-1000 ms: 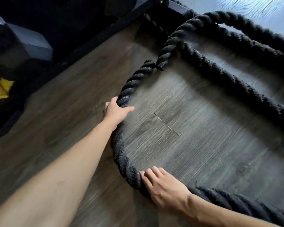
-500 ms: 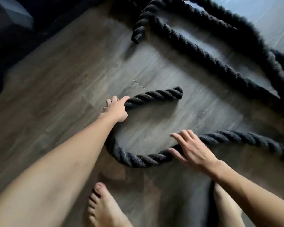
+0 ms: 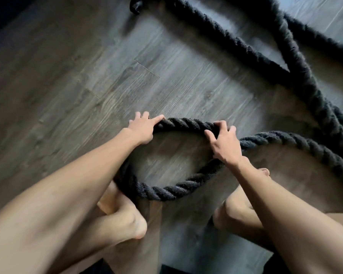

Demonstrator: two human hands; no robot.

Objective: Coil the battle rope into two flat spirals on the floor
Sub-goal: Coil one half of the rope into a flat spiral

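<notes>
Bare feet come nearest, the left foot [image 3: 123, 220] and the right foot [image 3: 236, 210], planted on a grey-brown wood-grain plank floor [image 3: 87, 76] with thin seams between its boards. Just beyond the toes lies the battle rope [image 3: 166, 191]. It is thick, black, twisted and fuzzy, and bent into one open oval loop flat on the boards, with the oval's long axis running left to right.

The left hand [image 3: 142, 128] presses on the loop's far left bend, its fingers fairly straight and the index finger laid along the top of the rope. The right hand [image 3: 225, 147] clasps the far right bend, fingers hooked over the top and thumb on the inner side.

From under that hand the rope arcs away toward the right edge. Farther off, two more runs slant from the upper middle down to the right and cross each other. A blunt rope end [image 3: 135, 4] sits at the top edge. Pale light glazes the floor in the far right corner, and the far left corner is dark.
</notes>
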